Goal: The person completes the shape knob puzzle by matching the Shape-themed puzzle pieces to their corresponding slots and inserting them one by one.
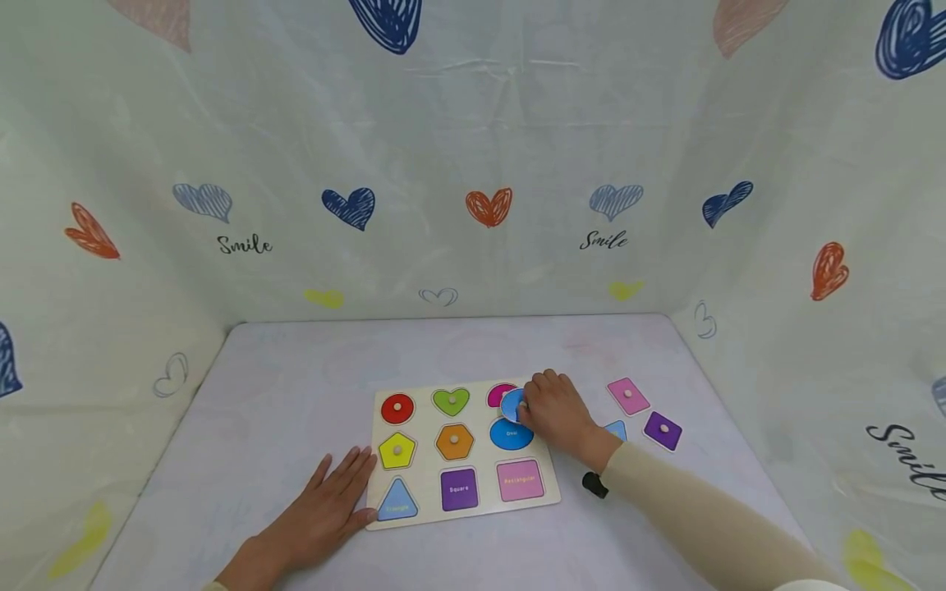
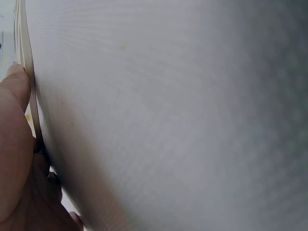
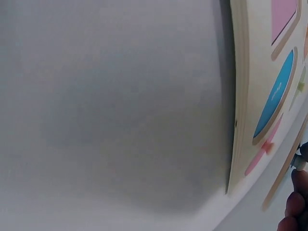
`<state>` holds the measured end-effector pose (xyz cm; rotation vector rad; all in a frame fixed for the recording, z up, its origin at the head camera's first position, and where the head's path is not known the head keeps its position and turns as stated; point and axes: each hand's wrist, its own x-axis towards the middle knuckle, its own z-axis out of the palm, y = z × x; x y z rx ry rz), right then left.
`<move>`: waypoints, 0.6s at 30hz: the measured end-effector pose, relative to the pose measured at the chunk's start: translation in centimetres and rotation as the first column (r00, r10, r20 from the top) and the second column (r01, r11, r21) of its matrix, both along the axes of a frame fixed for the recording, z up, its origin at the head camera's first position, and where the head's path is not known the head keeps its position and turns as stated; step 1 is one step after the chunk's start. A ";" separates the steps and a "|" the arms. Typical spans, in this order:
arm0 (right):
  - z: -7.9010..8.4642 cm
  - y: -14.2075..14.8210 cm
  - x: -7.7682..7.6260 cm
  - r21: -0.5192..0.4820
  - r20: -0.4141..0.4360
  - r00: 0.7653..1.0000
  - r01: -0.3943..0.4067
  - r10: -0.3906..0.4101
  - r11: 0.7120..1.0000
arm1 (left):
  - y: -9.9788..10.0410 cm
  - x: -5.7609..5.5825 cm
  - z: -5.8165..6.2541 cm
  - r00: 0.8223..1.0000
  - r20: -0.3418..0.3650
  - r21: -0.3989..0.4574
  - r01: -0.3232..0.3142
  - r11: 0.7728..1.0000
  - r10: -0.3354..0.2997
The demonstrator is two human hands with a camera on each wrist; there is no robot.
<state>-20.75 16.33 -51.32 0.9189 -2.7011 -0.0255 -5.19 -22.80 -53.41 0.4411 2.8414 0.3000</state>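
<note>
**Blue oval pinched above the board's 2 o'clock slot**

The right hand point(image 1: 557, 410) has its fingers curled in a pinch on a blue oval piece point(image 1: 512, 404); the right wrist view shows the fingertips at its knob point(image 3: 298, 162) and the piece edge-on, apart from the board below it. Seen from the head, with twelve pointing away from the person and the board's middle as the dial's centre, the piece sits between 1 and 2 o'clock, overlapping a magenta piece point(image 1: 498, 392). Just nearer the person, at 2, lies the blue oval slot point(image 1: 512, 435).

The left hand point(image 1: 325, 513) lies toward 8 o'clock, its fingers stretched out and grasping nothing, thumb and fingertips touching the edge of the puzzle board point(image 1: 424, 460).

On the board, a red circle point(image 1: 397, 409) sits at 10, a green heart point(image 1: 451, 400) at 12, a yellow pentagon point(image 1: 397, 451) at 9 and an orange hexagon point(image 1: 454, 442) at the centre. Printed words show in the triangle slot point(image 1: 397, 501) at 8, the square slot point(image 1: 460, 490) at 6 and the rectangle slot point(image 1: 521, 480) at 4.

Farther out, around 3 o'clock, a pink rectangle point(image 1: 628, 396), a purple square point(image 1: 663, 432) and a blue triangle point(image 1: 616, 429), partly hidden by the right sleeve point(image 1: 687, 509), lie on the white table point(image 1: 296, 369). Beyond, at 12, hangs a heart-printed sheet point(image 1: 414, 131).
</note>
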 end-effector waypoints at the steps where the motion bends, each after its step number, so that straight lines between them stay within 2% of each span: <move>1: -0.1 -0.1 0.2 0.001 0.005 1.000 -0.004 0.004 1.000 | 0.0 0.0 0.0 1.000 -0.001 -0.001 0.000 1.000 0.000; 10: -1.0 -0.7 1.6 0.016 0.047 0.998 -0.031 0.030 0.999 | 0.0 0.0 0.0 1.000 0.001 -0.007 -0.004 1.000 0.004; 18: -1.5 -1.1 2.2 0.043 0.047 0.998 -0.040 0.038 0.998 | 0.0 0.0 -0.1 1.000 -0.003 -0.015 -0.005 1.000 0.005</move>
